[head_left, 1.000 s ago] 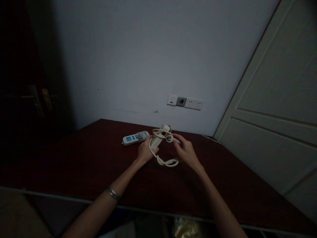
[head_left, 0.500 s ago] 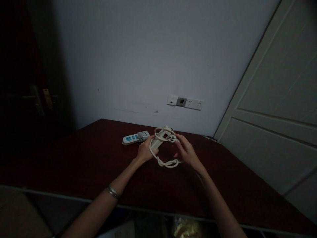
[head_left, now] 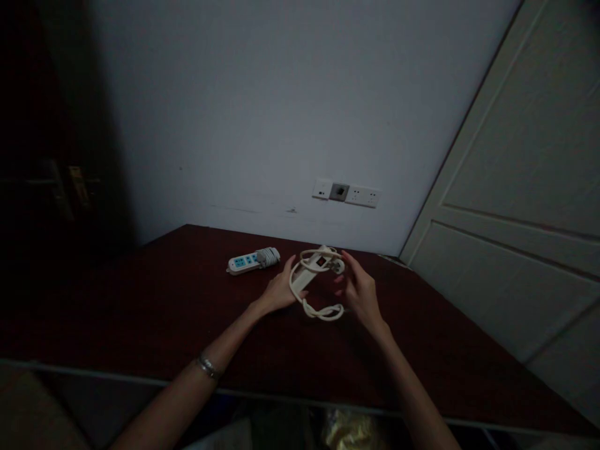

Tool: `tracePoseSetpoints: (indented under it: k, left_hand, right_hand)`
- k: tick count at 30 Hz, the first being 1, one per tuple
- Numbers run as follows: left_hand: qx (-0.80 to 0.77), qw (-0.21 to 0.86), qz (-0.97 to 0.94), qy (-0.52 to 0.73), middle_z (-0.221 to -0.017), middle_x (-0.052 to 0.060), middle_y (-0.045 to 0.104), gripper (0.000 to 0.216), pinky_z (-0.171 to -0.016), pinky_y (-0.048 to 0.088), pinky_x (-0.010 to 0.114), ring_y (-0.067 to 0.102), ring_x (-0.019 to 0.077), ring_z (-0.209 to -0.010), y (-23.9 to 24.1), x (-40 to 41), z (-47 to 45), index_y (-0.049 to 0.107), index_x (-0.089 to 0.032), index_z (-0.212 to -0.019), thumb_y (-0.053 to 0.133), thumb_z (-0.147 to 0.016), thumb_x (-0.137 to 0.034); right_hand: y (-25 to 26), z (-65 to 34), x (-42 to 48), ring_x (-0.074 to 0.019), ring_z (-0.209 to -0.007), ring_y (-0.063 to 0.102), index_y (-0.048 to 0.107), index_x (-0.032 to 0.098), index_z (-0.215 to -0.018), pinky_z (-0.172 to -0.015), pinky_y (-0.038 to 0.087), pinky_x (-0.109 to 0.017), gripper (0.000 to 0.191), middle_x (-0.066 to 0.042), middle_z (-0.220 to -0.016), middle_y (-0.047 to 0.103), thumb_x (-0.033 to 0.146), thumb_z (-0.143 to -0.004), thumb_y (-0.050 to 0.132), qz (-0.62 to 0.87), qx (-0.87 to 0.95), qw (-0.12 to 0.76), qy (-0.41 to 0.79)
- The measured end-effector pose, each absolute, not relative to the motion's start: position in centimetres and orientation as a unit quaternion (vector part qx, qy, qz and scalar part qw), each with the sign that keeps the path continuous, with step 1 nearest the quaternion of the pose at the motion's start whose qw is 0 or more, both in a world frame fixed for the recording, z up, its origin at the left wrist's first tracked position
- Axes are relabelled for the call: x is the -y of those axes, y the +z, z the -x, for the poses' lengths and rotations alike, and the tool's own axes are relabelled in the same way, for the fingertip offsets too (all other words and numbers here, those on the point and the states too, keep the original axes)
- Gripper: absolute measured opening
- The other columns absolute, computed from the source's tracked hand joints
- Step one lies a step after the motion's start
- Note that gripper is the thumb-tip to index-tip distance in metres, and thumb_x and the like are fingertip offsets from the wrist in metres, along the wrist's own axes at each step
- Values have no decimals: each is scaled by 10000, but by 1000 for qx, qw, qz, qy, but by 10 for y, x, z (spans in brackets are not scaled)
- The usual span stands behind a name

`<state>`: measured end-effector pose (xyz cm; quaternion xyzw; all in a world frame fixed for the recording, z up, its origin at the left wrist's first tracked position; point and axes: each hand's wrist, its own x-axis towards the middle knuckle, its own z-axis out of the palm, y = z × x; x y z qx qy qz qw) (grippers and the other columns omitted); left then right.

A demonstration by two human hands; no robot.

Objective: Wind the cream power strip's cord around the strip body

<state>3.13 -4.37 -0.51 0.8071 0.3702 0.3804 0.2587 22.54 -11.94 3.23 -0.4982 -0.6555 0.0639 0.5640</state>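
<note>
A cream power strip (head_left: 313, 270) with a red switch lies tilted on the dark red table (head_left: 140, 300), its thick cream cable (head_left: 323, 310) looped around it. My left hand (head_left: 280, 290) grips the near end of the strip and the cable. Just right of it, my right hand (head_left: 360, 289) pinches the cable's plug (head_left: 336, 267) above the strip. A metal bracelet (head_left: 207, 367) sits on my left wrist.
A second power strip (head_left: 247, 261) with blue sockets and its coiled cord lies further back on the left. Wall sockets (head_left: 347, 193) are set in the wall above the table's far edge. A pale door (head_left: 525, 206) stands at the right. Dim objects lie below the table's near edge.
The cream strip has tipped lower toward the table and shifted slightly right, its red switch now facing me. My right hand moved with the plug; the view drifted a little.
</note>
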Motion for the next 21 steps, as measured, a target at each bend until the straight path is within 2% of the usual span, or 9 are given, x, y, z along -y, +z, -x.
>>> tracePoseSetpoints:
  k: [4, 7, 10, 13, 18, 21]
  left_hand:
    - [-320, 318, -799, 398, -1097, 116, 590, 998, -852, 448, 390, 588, 251, -970, -12, 40, -33, 113, -163, -1418, 706, -622, -265]
    - [-273, 389, -774, 419, -1152, 137, 554, 1011, -879, 437, 390, 561, 249, -1019, -14, 38, -36, 149, -147, -1405, 735, -586, -232]
    - [-202, 466, -746, 430, -1257, 163, 482, 1060, -958, 383, 421, 487, 280, -1136, -16, 35, -41, 216, -148, -1376, 796, -491, -217]
    - [-184, 520, -714, 431, -1294, 185, 447, 1150, -989, 346, 457, 436, 308, -1191, -21, 30, -45, 193, -149, -1377, 826, -419, -214]
    - [-202, 566, -666, 443, -1285, 219, 449, 1295, -966, 376, 441, 432, 319, -1199, -23, 24, -44, 54, -123, -1407, 825, -369, -183]
    - [-238, 564, -659, 436, -1272, 202, 471, 1270, -949, 404, 410, 461, 296, -1178, -22, 23, -42, 64, -130, -1415, 814, -389, -143]
  right_hand:
    - [33, -229, 117, -113, -500, 544, 465, 201, -1294, -470, 504, -257, 526, -51, -797, 604, 133, -778, 390, 504, 661, 556, 7]
    - [40, -228, 111, -113, -480, 525, 475, 189, -1288, -478, 514, -273, 489, -40, -740, 597, 185, -804, 403, 499, 642, 579, 60]
    - [47, -229, 100, -108, -529, 518, 482, 197, -1276, -485, 539, -299, 478, -82, -936, 619, 324, -816, 463, 465, 615, 619, 153]
    - [53, -231, 88, -91, -554, 495, 474, 214, -1270, -483, 549, -320, 531, -108, -1143, 554, 393, -772, 526, 429, 604, 638, 209]
    - [54, -232, 70, -84, -545, 464, 486, 207, -1243, -450, 507, -263, 531, -89, -1057, 584, 377, -744, 545, 422, 606, 636, 223]
    - [49, -235, 58, -80, -553, 453, 496, 192, -1212, -449, 474, -226, 515, -71, -978, 598, 353, -728, 565, 402, 603, 644, 244]
